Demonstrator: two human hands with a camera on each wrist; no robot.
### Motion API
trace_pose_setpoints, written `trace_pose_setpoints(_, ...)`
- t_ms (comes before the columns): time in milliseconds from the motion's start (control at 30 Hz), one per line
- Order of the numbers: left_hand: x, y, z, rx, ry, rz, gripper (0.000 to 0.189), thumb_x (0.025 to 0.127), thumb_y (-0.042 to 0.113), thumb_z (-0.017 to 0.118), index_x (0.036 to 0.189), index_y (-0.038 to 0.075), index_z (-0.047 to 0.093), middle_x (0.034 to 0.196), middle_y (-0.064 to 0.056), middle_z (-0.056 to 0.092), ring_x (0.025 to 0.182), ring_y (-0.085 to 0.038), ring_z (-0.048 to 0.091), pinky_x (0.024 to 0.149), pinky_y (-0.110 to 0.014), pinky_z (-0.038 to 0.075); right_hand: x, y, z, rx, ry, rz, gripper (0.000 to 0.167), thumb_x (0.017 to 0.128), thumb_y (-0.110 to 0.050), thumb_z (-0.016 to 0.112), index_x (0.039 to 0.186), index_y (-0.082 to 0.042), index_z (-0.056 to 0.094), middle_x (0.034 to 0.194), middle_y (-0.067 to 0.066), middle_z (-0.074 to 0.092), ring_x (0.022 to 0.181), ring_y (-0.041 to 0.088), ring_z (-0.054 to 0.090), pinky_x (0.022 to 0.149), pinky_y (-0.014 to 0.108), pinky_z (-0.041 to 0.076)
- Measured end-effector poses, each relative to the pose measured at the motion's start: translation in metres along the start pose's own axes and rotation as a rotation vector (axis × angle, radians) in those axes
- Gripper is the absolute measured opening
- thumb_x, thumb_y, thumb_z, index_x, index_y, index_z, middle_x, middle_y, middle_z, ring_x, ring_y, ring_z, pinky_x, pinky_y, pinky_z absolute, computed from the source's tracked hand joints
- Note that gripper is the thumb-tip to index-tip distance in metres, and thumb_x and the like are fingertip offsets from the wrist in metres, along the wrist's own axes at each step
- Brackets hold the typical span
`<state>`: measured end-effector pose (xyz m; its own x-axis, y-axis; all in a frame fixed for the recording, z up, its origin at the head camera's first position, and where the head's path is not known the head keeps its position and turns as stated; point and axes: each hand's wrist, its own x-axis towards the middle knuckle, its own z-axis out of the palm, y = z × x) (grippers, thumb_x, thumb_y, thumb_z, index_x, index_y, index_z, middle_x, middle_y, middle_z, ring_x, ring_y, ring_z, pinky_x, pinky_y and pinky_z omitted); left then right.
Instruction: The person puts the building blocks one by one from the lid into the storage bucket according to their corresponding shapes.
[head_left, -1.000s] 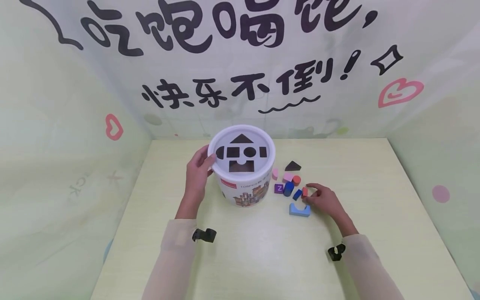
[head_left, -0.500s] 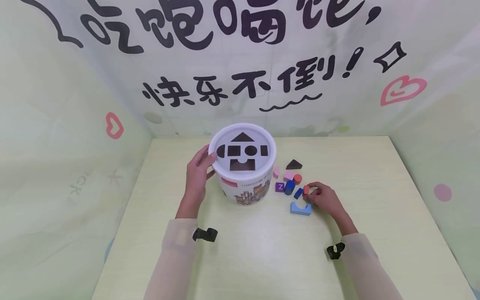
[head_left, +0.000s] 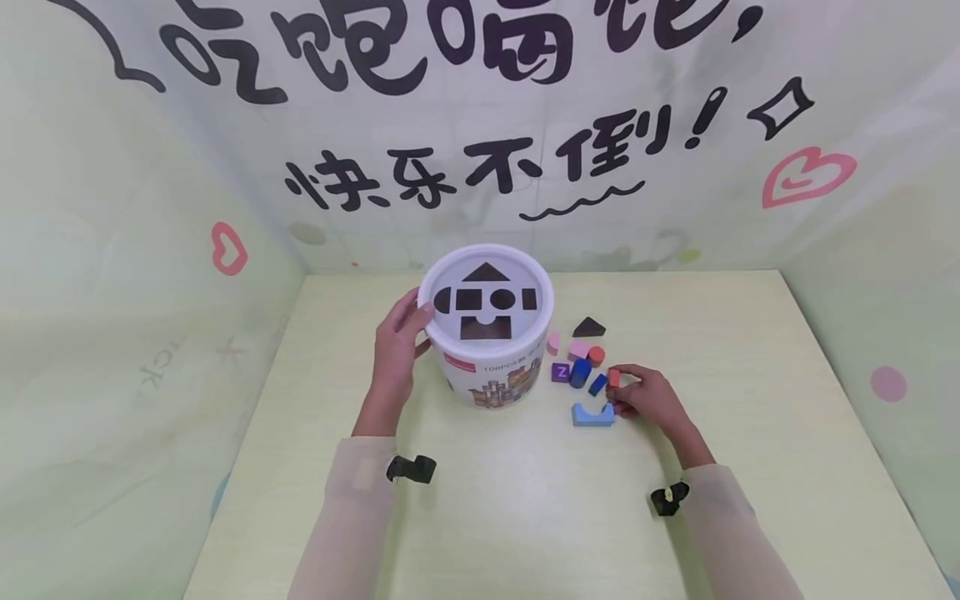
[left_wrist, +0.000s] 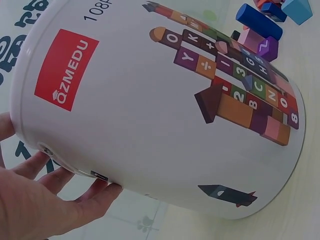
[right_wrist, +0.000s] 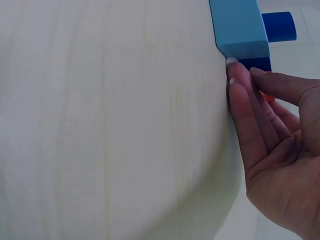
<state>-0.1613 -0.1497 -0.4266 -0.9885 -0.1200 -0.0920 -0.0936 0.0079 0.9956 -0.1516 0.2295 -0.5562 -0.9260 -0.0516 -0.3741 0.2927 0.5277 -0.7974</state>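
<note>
My left hand (head_left: 395, 337) holds the rim and side of a white block bucket (head_left: 487, 375), fingers and thumb curved over its edge. The lid (head_left: 483, 283) has several cut-out shapes. Right of the bucket, my right hand (head_left: 645, 392) has its thumb and index finger around a small red block (head_left: 614, 378), largely hidden in the right wrist view. Other fingertips (right_wrist: 231, 61) touch a light blue arch block (right_wrist: 242, 27). Close by lie a small dark blue block (head_left: 597, 384), a blue cylinder (head_left: 580, 373) and a purple block (head_left: 560, 372) marked Z.
Behind these lie a red-orange round block (head_left: 596, 357), pink blocks (head_left: 579, 350) and a black triangular block (head_left: 588, 327). The pale wooden table (head_left: 480, 517) is closed in by printed fabric walls (head_left: 150, 333) at the back and sides.
The light blue arch block has shifted slightly left, away from the right hand's palm. My left hand stays on the bucket, and the red block remains at the right fingertips.
</note>
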Motion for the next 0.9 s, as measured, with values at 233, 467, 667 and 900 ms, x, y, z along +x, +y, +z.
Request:
trace_pose_setpoints(233, 0.001, 0.001, 0.001, -0.002, 0.009, -0.007, 0.048, 0.096, 0.039, 0.058, 0.142, 0.025, 0.05, 0.141, 0.001, 0.054, 0.122, -0.021, 0.056, 0.101, -0.046, 0.049, 0.0, 0.001, -0.002, 0.185, -0.025, 0.037, 0.045, 0.094, -0.01, 0.06, 0.137, -0.001, 0.05, 0.088, 0.012, 0.073, 0.07, 0.018, 0.07, 0.066, 0.029, 0.061)
trace_pose_setpoints(467, 0.001, 0.0, 0.002, -0.007, 0.01, -0.013, 0.048, 0.096, 0.038, 0.059, 0.142, 0.025, 0.05, 0.141, 0.0, 0.055, 0.122, -0.021, 0.056, 0.101, -0.046, 0.049, -0.003, -0.003, -0.008, 0.262, -0.035, 0.05, 0.047, 0.095, -0.011, 0.061, 0.139, 0.0, 0.047, 0.093, 0.014, 0.073, 0.075, 0.019, 0.073, 0.07, 0.03, 0.061)
trace_pose_setpoints(667, 0.001, 0.0, 0.001, -0.004, 0.012, -0.01, 0.049, 0.097, 0.039, 0.058, 0.142, 0.025, 0.05, 0.14, 0.0, 0.055, 0.122, -0.021, 0.056, 0.101, -0.046, 0.049, -0.006, -0.015, -0.016, 0.22, -0.013, 0.054, 0.048, 0.095, -0.014, 0.061, 0.139, -0.002, 0.049, 0.095, 0.014, 0.073, 0.074, 0.019, 0.072, 0.068, 0.028, 0.06)
trace_pose_setpoints(900, 0.001, -0.001, 0.001, -0.001, 0.008, -0.006, 0.049, 0.096, 0.041, 0.058, 0.143, 0.026, 0.05, 0.141, 0.001, 0.054, 0.122, -0.02, 0.055, 0.102, -0.046, 0.049, -0.013, -0.037, -0.028, 0.173, -0.001, 0.007, 0.049, 0.095, -0.016, 0.062, 0.14, -0.002, 0.047, 0.093, 0.011, 0.073, 0.075, 0.017, 0.072, 0.068, 0.028, 0.061)
